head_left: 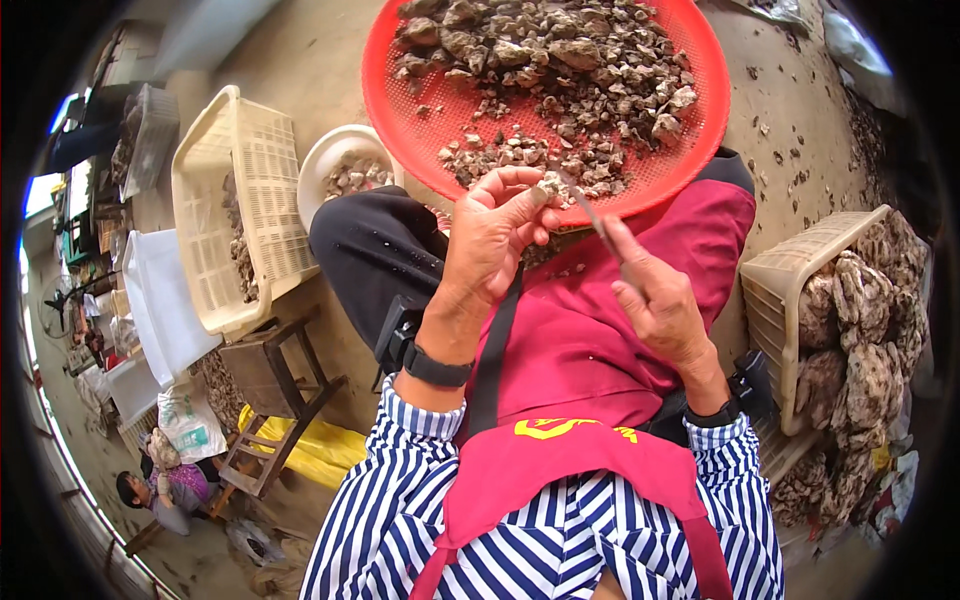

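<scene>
My left hand (pixel 488 238) pinches a small pale, rough chunk (pixel 552 186) between thumb and fingers. In my right hand (pixel 660 300) is a knife (pixel 590 212), its thin blade pointing up and left to the chunk. Whether the blade touches the chunk, I cannot tell. Both hands are over my lap, at the near rim of a round red mesh tray (pixel 440 112). Grey-brown lumps (pixel 515 45) are heaped in the tray's far part, and smaller broken pieces (pixel 500 152) lie nearer my hands.
Left of my knee stand a white bowl (pixel 311 172) of chunks and a cream plastic crate (pixel 270 140). A wooden stool (pixel 262 372) and yellow sack (pixel 320 452) are behind. Another crate (pixel 775 300) at right overflows with large brown lumps (pixel 862 300). Another person (pixel 180 490) is at far lower left.
</scene>
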Available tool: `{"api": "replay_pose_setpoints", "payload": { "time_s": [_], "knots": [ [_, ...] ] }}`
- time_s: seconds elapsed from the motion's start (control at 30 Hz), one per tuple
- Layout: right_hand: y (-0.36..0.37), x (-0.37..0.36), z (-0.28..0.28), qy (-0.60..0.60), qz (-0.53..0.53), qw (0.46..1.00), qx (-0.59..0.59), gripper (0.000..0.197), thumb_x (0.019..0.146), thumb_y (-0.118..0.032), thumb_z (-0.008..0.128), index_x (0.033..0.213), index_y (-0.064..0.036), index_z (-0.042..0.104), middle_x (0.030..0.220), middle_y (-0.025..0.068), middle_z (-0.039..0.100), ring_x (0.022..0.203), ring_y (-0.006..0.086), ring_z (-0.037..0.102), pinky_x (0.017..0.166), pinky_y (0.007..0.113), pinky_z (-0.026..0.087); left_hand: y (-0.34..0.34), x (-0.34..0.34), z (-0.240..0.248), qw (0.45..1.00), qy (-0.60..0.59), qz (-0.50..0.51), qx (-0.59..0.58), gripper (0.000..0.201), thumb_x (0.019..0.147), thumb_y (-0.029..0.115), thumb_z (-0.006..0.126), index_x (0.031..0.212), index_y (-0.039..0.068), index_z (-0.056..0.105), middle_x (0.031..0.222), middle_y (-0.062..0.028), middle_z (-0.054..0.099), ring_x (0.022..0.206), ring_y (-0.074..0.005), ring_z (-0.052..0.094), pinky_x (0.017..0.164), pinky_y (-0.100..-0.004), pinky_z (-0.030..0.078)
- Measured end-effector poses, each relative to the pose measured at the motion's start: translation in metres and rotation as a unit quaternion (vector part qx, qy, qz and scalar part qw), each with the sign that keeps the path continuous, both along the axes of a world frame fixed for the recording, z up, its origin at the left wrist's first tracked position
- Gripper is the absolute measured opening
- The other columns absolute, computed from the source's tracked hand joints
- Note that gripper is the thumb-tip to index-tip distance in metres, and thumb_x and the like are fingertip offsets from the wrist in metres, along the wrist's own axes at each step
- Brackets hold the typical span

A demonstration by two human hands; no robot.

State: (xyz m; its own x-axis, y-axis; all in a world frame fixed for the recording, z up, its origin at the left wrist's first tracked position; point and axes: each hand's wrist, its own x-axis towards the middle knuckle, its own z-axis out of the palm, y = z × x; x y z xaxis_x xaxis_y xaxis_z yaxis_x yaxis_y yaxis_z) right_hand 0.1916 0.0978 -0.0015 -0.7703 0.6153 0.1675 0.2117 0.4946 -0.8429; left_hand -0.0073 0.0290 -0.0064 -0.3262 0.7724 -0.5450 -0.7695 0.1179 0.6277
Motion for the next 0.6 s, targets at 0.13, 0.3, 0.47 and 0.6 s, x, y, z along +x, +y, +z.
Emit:
{"api": "replay_pose_setpoints", "payload": {
  "time_s": [0.13,0.3,0.47,0.6],
  "knots": [
    [-0.006,0.003,0.008,-0.097,0.06,0.993,-0.016,0.062,0.075,-0.004,0.06,0.134,-0.0106,0.044,0.075,0.0154,0.059,0.064,0.0302,0.057,0.06,0.039,0.047,-0.016,0.0,0.003,0.998,0.012,0.028,0.049,0.02,0.087,0.003,0.059,0.105,-0.004,0.055,0.084,-0.0108,0.061,0.066,-0.0148,0.059,0.053,-0.0215,0.049],
    [-0.009,0.009,0.013,-0.149,0.098,0.984,-0.032,0.065,0.073,0.006,0.057,0.135,-0.0064,0.043,0.081,0.0146,0.056,0.066,0.0253,0.054,0.066,0.034,0.046,-0.028,0.004,0.01,0.999,0.028,0.044,0.016,0.021,0.086,0.003,0.061,0.104,-0.004,0.056,0.085,-0.011,0.063,0.066,-0.0151,0.062,0.054,-0.022,0.051],
    [-0.015,0.008,0.013,-0.164,0.116,0.979,-0.036,0.065,0.072,0.006,0.057,0.135,-0.0073,0.044,0.077,0.0136,0.055,0.064,0.0249,0.053,0.065,0.033,0.046,-0.042,0.004,0.008,0.998,0.022,0.059,0.01,0.02,0.087,0.002,0.058,0.105,-0.005,0.055,0.086,-0.0117,0.062,0.067,-0.014,0.059,0.055,-0.0208,0.05],
    [-0.019,0.009,0.008,-0.144,0.122,0.982,-0.012,0.062,0.075,-0.006,0.06,0.134,-0.0128,0.044,0.069,0.0145,0.054,0.061,0.0311,0.056,0.057,0.041,0.045,-0.049,0.004,0.008,0.997,0.012,0.082,0.007,0.018,0.087,0.002,0.058,0.103,-0.004,0.055,0.084,-0.0119,0.062,0.065,-0.0132,0.058,0.053,-0.0212,0.048]
  ]
}}
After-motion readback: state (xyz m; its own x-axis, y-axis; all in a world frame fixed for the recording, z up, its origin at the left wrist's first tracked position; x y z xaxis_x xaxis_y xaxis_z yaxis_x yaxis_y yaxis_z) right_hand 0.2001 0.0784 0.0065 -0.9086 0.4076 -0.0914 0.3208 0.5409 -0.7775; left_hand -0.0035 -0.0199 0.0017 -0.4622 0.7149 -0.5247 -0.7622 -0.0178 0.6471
